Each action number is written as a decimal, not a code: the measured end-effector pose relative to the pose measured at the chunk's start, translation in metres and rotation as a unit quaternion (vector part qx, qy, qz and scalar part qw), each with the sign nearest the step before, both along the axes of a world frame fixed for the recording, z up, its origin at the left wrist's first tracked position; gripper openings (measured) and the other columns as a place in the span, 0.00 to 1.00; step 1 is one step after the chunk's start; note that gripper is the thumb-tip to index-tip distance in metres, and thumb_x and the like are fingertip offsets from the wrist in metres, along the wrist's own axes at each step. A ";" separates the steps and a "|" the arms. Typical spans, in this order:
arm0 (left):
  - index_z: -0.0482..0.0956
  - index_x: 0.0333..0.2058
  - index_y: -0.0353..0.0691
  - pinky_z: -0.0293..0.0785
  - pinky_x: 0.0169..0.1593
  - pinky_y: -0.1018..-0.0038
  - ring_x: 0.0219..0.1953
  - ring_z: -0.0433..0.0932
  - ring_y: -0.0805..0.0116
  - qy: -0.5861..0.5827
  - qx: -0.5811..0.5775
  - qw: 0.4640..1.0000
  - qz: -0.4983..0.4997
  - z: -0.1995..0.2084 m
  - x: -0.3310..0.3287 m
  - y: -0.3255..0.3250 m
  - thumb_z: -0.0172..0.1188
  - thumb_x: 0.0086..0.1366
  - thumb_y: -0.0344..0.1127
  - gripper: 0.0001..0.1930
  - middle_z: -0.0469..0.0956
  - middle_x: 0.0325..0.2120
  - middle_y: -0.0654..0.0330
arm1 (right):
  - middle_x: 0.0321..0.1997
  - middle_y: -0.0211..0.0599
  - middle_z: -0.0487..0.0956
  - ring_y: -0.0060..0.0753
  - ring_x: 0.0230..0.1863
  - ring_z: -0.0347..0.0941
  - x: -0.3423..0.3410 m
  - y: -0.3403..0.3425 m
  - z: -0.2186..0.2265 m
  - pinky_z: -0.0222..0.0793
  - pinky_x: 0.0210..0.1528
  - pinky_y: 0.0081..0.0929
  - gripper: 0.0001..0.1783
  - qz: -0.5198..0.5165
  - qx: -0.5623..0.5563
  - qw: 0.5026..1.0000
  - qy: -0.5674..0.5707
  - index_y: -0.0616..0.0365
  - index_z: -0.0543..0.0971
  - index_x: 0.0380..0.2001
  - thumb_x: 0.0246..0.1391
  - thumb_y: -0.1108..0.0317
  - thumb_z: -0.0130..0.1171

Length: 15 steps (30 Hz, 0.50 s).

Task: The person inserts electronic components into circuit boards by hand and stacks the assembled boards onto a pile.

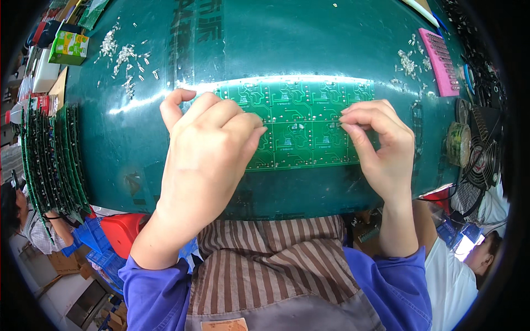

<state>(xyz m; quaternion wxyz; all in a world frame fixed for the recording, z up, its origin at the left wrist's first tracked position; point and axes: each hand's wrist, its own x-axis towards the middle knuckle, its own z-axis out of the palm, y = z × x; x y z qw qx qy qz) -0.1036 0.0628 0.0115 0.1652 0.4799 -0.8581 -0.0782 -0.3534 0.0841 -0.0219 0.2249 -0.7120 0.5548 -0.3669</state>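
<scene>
A green printed circuit board panel (292, 144), divided into several repeated sections, lies flat on the green table in front of me. My left hand (204, 146) covers its left part, fingers curled and thumb pressed to the index finger close over the board. Over the board's right part, my right hand (386, 144) pinches with thumb and index fingertips. Whatever either pinch holds is too small or hidden to make out. Loose clear components with thin metal legs lie in a left heap (126, 54) and a right heap (407, 63).
Several circuit boards (55, 160) stand upright in a row at the left edge. A green-and-yellow drink carton (69, 47) stands at the far left. On the right are a pink perforated block (440, 62), a tape roll (458, 137) and a fan (481, 157). Other people sit on both sides.
</scene>
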 end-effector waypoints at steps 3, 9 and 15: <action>0.84 0.29 0.43 0.61 0.55 0.60 0.34 0.77 0.66 0.005 0.009 1.000 0.002 -0.003 0.004 0.001 0.70 0.56 0.28 0.03 0.80 0.27 0.66 | 0.34 0.38 0.84 0.36 0.38 0.81 0.001 0.000 0.002 0.75 0.41 0.28 0.06 0.011 -0.006 1.000 0.015 0.62 0.84 0.31 0.49 0.82 0.66; 0.84 0.30 0.44 0.60 0.57 0.55 0.37 0.77 0.64 0.049 0.018 0.998 -0.022 -0.008 0.012 -0.001 0.69 0.57 0.29 0.04 0.78 0.27 0.66 | 0.34 0.38 0.85 0.36 0.38 0.81 0.002 0.000 -0.001 0.75 0.40 0.28 0.06 0.000 0.003 1.000 -0.002 0.62 0.84 0.31 0.49 0.83 0.66; 0.85 0.30 0.45 0.61 0.56 0.61 0.36 0.78 0.68 0.055 0.012 0.998 -0.028 -0.007 0.011 -0.005 0.70 0.55 0.27 0.05 0.81 0.28 0.68 | 0.35 0.38 0.84 0.35 0.38 0.81 0.002 0.000 0.000 0.76 0.40 0.27 0.06 -0.006 0.013 1.000 -0.008 0.62 0.84 0.32 0.49 0.83 0.66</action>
